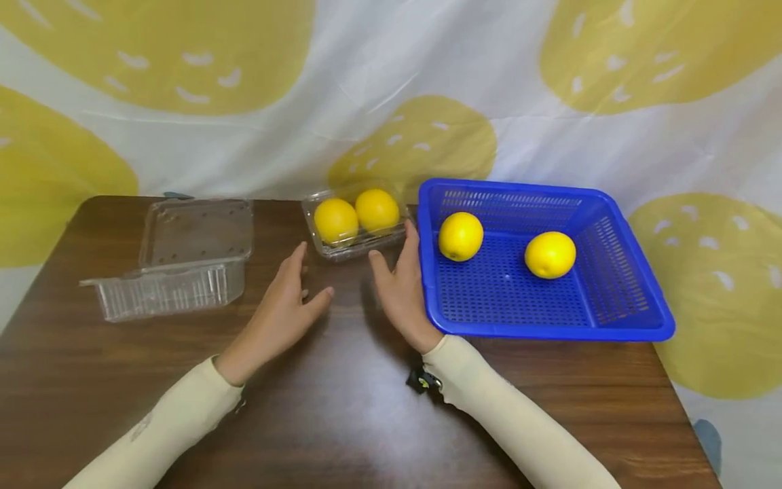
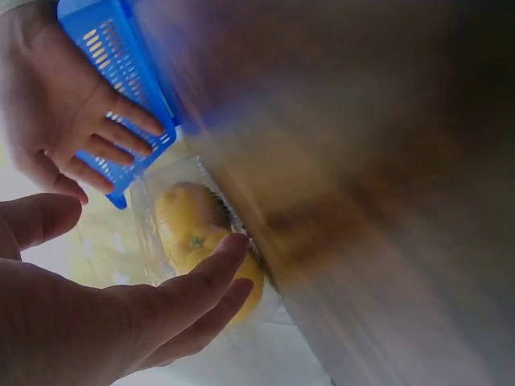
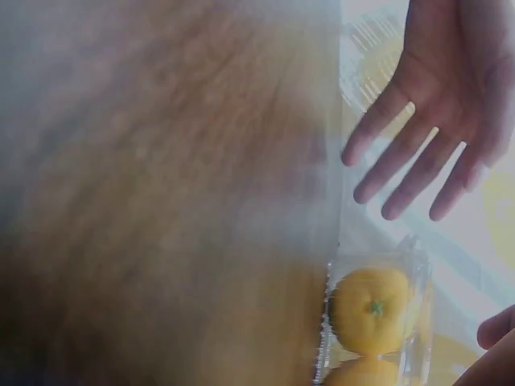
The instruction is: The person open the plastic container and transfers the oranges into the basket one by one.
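Note:
A clear plastic box [image 1: 342, 252] with two yellow-orange citrus fruits [image 1: 335, 221] in it sits at the back of the table. Short of its front left corner, my left hand [image 1: 277, 322] has its fingers stretched out and thumb apart, holding nothing. My right hand [image 1: 400, 295] is also empty, its fingers extended between the box and the blue basket [image 1: 519, 331]; the fingertips come right up to the box's right end. In the left wrist view the fruits [image 2: 201, 245] show a green stem end. Two more such fruits [image 1: 461, 236] lie apart inside the basket.
To the left stands an opened clear plastic clamshell [image 1: 195, 238], its perforated lid folded back. Behind the brown wooden table [image 1: 342, 421] hangs a white cloth [image 1: 263, 149] with yellow fruit prints. The basket covers the table's right back part.

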Tool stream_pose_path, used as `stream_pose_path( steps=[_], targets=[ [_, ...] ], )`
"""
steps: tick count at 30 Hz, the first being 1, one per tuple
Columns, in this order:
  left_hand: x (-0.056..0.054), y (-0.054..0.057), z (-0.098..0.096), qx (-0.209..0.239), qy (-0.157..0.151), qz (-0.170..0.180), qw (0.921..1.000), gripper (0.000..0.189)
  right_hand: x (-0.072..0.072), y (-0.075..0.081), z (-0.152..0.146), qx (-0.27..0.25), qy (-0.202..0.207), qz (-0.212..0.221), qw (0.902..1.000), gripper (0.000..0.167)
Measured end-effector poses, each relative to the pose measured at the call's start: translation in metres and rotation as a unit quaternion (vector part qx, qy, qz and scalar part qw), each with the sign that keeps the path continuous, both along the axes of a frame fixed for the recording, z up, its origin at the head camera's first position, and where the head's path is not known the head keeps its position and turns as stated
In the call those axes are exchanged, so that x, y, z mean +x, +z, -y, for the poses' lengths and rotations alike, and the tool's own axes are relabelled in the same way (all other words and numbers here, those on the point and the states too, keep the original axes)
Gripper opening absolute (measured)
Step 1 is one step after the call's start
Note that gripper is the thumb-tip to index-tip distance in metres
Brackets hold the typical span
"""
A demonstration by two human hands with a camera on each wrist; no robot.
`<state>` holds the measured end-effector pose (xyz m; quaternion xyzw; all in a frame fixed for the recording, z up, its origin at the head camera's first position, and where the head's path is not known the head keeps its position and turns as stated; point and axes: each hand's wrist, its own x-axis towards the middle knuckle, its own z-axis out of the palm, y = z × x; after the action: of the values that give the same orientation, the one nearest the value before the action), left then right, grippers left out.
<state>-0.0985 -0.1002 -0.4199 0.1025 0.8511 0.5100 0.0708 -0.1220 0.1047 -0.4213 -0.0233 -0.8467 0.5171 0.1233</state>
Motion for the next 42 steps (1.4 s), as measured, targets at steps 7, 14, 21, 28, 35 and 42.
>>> stream_pose_path(
  steps=[7, 14, 21, 28, 35, 42],
  targets=[
    [-0.009, 0.006, -0.010, 0.009, 0.016, 0.027, 0.9995, 0.094, -0.004, -0.001, -0.001, -0.038, 0.003, 0.013, 0.9992, 0.080],
    [-0.011, 0.009, -0.014, 0.014, 0.017, 0.035, 0.9991, 0.091, -0.008, 0.001, -0.002, -0.045, 0.009, 0.018, 0.9988, 0.081],
    [-0.015, 0.008, -0.014, 0.012, 0.022, 0.030, 0.9992, 0.089, -0.007, 0.000, -0.005, -0.073, 0.046, 0.011, 0.9962, 0.082],
    [-0.013, 0.009, -0.010, 0.011, 0.035, 0.035, 0.9987, 0.086, 0.013, 0.001, -0.006, -0.070, 0.089, 0.031, 0.9931, 0.086],
    [-0.006, 0.009, -0.006, 0.007, 0.037, 0.035, 0.9987, 0.087, 0.029, 0.002, -0.012, -0.037, 0.122, 0.048, 0.9907, 0.085],
    [0.005, 0.007, -0.001, 0.014, 0.037, 0.026, 0.9989, 0.088, 0.050, 0.003, -0.018, 0.015, 0.182, 0.078, 0.9801, 0.090]
  ],
)
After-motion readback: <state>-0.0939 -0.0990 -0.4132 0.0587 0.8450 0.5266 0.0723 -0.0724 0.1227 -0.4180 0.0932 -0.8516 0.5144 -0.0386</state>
